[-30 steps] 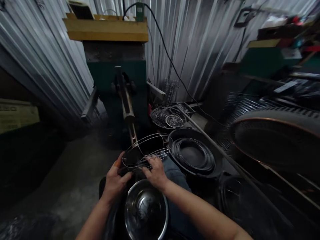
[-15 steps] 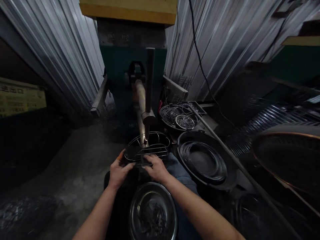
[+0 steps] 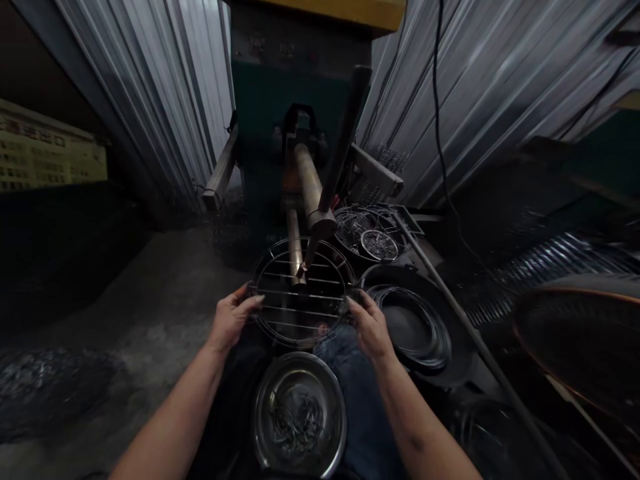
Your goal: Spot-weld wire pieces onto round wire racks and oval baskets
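- A round silver wire rack [image 3: 299,293] with parallel cross wires sits tilted between both hands, above the person's lap and just before a long brass-coloured metal ram [image 3: 309,180]
- The left hand [image 3: 231,319] grips the rack's left rim, fingers spread around the wire
- The right hand [image 3: 371,327] holds the right rim, fingers curled narrowly over it
- Grey concrete floor [image 3: 125,293] stretches beyond the left hand; a black pan sits close beside the right hand
- A shiny steel bowl [image 3: 299,415] rests on the lap below the rack, holding a tangle of thin bent wires [image 3: 299,420]
- The round black pan [image 3: 420,327] holds coiled silver wire rings [image 3: 410,327]
- A dark basin [image 3: 363,233] behind it holds wire racks, a small round one [image 3: 379,245] on top
- A long steel rod [image 3: 475,333] slants past the black pan toward the corrugated metal wall [image 3: 150,87]
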`<state>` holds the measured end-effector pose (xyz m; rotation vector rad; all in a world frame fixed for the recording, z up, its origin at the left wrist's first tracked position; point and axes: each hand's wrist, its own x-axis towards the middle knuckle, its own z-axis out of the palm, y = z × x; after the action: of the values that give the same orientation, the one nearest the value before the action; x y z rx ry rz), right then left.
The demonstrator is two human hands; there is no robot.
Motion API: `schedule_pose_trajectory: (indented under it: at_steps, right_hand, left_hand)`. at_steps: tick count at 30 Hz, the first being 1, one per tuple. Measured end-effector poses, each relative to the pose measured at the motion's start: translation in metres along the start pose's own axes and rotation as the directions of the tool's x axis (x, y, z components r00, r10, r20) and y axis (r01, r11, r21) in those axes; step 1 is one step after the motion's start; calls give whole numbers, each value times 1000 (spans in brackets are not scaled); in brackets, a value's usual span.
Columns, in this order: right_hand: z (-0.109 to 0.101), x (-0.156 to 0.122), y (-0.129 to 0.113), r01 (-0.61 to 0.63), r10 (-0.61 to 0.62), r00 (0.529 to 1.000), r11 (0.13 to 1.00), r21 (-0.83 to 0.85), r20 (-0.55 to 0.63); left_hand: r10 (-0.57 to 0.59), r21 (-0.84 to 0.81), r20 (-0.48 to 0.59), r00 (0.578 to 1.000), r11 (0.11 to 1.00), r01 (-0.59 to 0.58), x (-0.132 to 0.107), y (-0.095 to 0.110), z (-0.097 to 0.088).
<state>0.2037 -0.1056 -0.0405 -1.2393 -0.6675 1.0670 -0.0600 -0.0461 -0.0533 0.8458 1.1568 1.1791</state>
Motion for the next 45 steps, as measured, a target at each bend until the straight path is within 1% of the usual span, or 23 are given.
schedule_pose_trajectory:
  at_steps: [3, 6, 10, 14, 18, 19, 21, 23, 25, 27, 29, 31, 33, 34, 36, 38, 39, 40, 41, 42, 43, 44, 45]
  right_hand:
    - [8, 2, 0, -14, 13, 1000, 998, 60, 16]
    - [15, 4, 1, -13, 17, 999, 993, 114, -32]
    - [21, 1, -1, -39, 54, 996, 981, 190, -73]
    - [27, -2, -6, -39, 76, 986, 971, 236, -148]
    - [34, 3, -7, -54, 98, 984, 961, 271, -151]
    - [36, 6, -7, -56, 101, 984, 958, 283, -147]
    - [39, 14, -8, -65, 108, 985, 954, 294, -133]
    - [42, 22, -10, -76, 111, 987, 957, 282, -112]
    - [44, 29, -11, -83, 111, 989, 962, 261, -95]
    - [45, 33, -12, -84, 106, 991, 965, 248, -79]
    - [45, 34, -13, -81, 102, 992, 965, 248, -74]
    - [44, 32, -15, -64, 83, 994, 968, 244, -71]
    - [40, 29, -17, -35, 47, 998, 975, 221, -51]
    - [38, 26, -17, -17, 28, 998, 980, 198, -49]
    - [31, 18, -16, 24, -13, 996, 991, 133, -85]
    - [22, 4, -10, 42, -34, 989, 998, 53, -142]
    - [17, -6, -6, 30, -30, 990, 1000, -1, -139]
    - [12, -17, -1, 2, -9, 995, 998, -68, -102]
    - [7, -28, 4, -37, 34, 999, 988, -152, -25]
    - [2, -39, 9, -76, 100, 991, 964, -255, 84]
    - [-2, -50, 13, -94, 181, 961, 925, -368, 207]
    - [-5, -59, 17, -86, 268, 907, 874, -479, 325]
    - [-7, -66, 20, -54, 349, 838, 818, -573, 419]
  left_hand:
    - [-53, 18, -71, 996, 998, 55, 1, 8, 0]
    - [-34, 14, -105, 994, 999, 35, -2, 15, 4]
    - [30, -24, -100, 995, 999, -32, -14, 24, 9]
    - [1, -92, -123, 992, 996, -13, -21, 33, 16]
    - [-24, -118, -215, 976, 993, -2, -19, 36, 23]
    - [-26, -136, -219, 975, 991, -4, -18, 36, 25]
    - [-19, -168, -170, 985, 986, -10, -18, 36, 27]
    - [-25, -157, -81, 996, 987, 12, -17, 36, 28]
    - [-59, -135, -53, 997, 989, 52, -17, 36, 28]
    - [-92, -155, -70, 993, 985, 80, -16, 36, 29]
    - [-100, -197, -86, 991, 977, 82, -16, 36, 29]
    - [-82, -219, -97, 992, 974, 59, -15, 36, 29]
    - [-53, -237, -139, 989, 971, 19, -13, 36, 28]
    - [-40, -249, -163, 986, 969, -2, -10, 36, 28]
    - [-31, -281, -202, 979, 959, -27, -4, 36, 28]
    - [-46, -313, -222, 974, 949, -26, 1, 37, 29]
    - [-60, -321, -228, 972, 947, -17, 3, 37, 29]
    - [-71, -321, -236, 969, 947, -9, 5, 37, 30]
    - [-77, -315, -245, 967, 949, -4, 6, 38, 32]
    - [-79, -304, -241, 967, 953, 2, 6, 38, 33]
    - [-67, -290, -245, 967, 957, -7, 6, 39, 35]
    - [-59, -276, -237, 970, 961, -9, 6, 40, 37]
    - [-49, -265, -221, 974, 964, -11, 6, 40, 39]
